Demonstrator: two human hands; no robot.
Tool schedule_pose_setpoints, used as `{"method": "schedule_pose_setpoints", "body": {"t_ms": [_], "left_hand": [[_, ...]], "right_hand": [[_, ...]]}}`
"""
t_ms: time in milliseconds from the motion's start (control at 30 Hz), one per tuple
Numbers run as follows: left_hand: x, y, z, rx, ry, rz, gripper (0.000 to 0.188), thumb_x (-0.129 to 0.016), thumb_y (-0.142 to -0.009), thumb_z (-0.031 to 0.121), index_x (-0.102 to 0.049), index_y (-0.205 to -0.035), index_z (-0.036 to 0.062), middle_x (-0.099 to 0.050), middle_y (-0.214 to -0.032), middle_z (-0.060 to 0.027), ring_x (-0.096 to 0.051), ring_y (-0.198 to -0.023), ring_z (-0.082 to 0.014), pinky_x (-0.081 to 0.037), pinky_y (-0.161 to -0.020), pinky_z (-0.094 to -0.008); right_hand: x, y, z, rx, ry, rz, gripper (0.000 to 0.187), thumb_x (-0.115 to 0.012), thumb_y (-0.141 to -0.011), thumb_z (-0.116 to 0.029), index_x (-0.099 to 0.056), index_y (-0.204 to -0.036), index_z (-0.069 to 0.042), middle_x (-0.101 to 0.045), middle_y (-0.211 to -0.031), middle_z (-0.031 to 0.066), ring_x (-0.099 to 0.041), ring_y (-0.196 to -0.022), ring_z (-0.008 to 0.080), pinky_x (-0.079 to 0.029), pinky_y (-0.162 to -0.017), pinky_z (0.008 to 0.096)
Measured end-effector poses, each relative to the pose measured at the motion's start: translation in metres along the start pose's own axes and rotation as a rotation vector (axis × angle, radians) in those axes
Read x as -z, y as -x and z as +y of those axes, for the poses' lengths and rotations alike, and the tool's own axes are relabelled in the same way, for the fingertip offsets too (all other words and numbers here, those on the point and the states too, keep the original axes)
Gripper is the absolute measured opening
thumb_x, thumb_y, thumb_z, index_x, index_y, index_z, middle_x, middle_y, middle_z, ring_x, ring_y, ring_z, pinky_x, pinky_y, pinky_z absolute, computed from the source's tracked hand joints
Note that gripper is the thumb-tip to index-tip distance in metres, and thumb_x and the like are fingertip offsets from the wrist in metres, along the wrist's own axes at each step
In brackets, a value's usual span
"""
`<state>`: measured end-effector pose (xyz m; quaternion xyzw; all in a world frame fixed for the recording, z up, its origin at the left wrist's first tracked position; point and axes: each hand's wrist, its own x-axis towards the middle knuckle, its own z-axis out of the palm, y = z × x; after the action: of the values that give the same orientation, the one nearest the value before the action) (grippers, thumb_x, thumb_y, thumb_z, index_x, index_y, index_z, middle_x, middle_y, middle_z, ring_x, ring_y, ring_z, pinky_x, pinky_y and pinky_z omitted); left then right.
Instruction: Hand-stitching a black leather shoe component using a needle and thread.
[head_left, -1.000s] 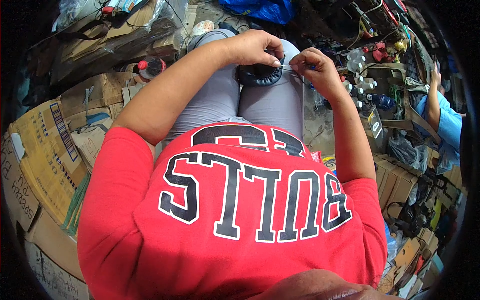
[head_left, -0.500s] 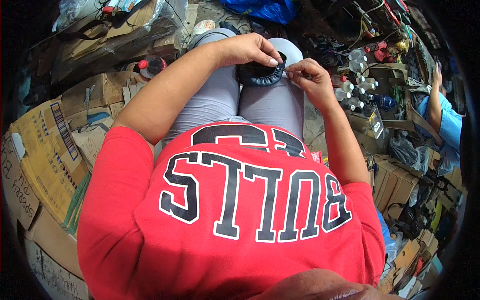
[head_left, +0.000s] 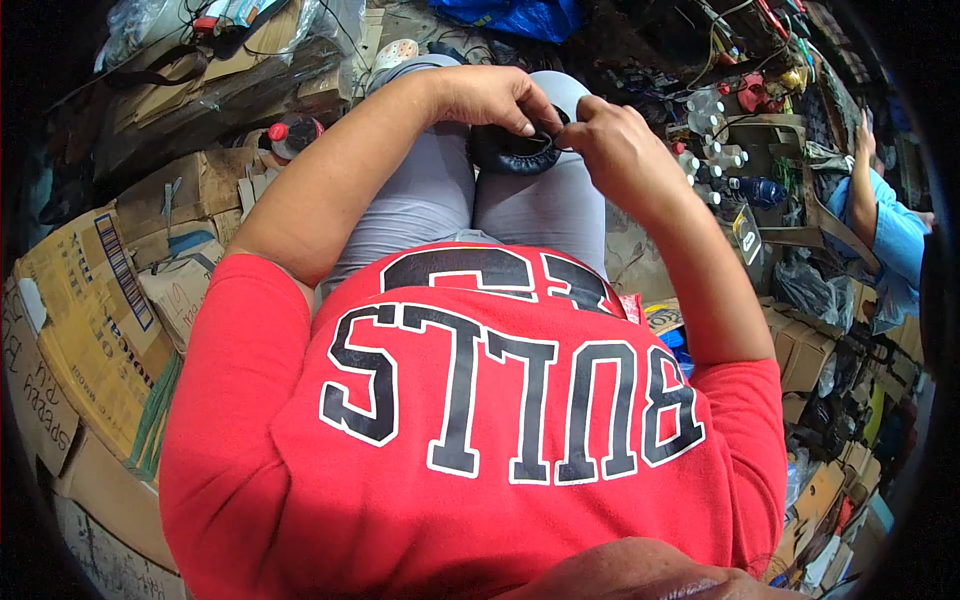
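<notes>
A black ring-shaped pad [head_left: 508, 161] with a puckered, gathered inner edge rests over my grey-trousered thighs [head_left: 535, 215]. My left hand [head_left: 497, 99] grips its far rim, thumb and fingers reaching into the opening. At the pad's right edge is my right hand [head_left: 618, 148], its fingers closed together in a pinch and its back toward me. Whatever sits between those right fingertips is too small or hidden to make out.
Cardboard boxes [head_left: 85, 330] are stacked at my left, near a red-capped bottle [head_left: 292, 136]. Several plastic bottles [head_left: 712, 160] stand to the right. A blue plastic bag [head_left: 515, 15] lies beyond my knees. Another person in a blue shirt [head_left: 893, 235] is at the far right.
My right hand has turned over and moved up and left against the pad's edge, its elbow swinging outward. The left hand keeps its hold on the pad, shifted slightly left.
</notes>
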<state>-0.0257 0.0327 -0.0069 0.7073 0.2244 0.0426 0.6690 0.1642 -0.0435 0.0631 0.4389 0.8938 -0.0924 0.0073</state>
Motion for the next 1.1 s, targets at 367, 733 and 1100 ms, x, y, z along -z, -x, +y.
{"method": "schedule_pose_setpoints", "body": {"t_ms": [367, 733, 1100], "left_hand": [[-0.024, 0.013, 0.008, 0.094, -0.282, 0.626, 0.029, -0.069, -0.074, 0.009, -0.059, -0.101, 0.0048, -0.064, -0.084, -0.0101, -0.061, -0.074, -0.0188, -0.047, -0.067, -0.0312], [0.001, 0.105, 0.023, 0.365, -0.588, 0.526, 0.019, -0.060, -0.085, 0.020, -0.064, -0.084, 0.0015, -0.063, -0.089, -0.0140, -0.060, -0.086, -0.0224, -0.044, -0.077, -0.0330], [-0.015, 0.046, -0.011, -0.376, 1.142, 0.516, 0.043, -0.044, -0.095, 0.030, -0.033, -0.057, 0.0144, -0.028, -0.051, 0.0021, -0.028, -0.046, -0.0114, -0.039, -0.063, -0.0296]], "right_hand": [[-0.032, -0.004, 0.038, -0.377, -1.140, -0.101, 0.018, -0.064, -0.083, -0.016, -0.065, -0.095, -0.002, -0.058, -0.079, -0.0010, -0.052, -0.074, 0.0079, -0.043, -0.071, 0.0231], [-0.087, 0.010, 0.064, -0.444, -0.787, 0.616, 0.021, -0.065, -0.081, -0.018, -0.059, -0.075, 0.001, -0.053, -0.079, 0.0065, -0.052, -0.074, 0.0173, -0.041, -0.070, 0.0275], [-0.060, 0.028, 0.042, -0.327, -2.369, 0.420, 0.048, -0.035, -0.097, -0.040, -0.033, -0.057, -0.013, -0.026, -0.050, -0.0027, -0.023, -0.045, 0.0125, -0.031, -0.058, 0.0300]]}}
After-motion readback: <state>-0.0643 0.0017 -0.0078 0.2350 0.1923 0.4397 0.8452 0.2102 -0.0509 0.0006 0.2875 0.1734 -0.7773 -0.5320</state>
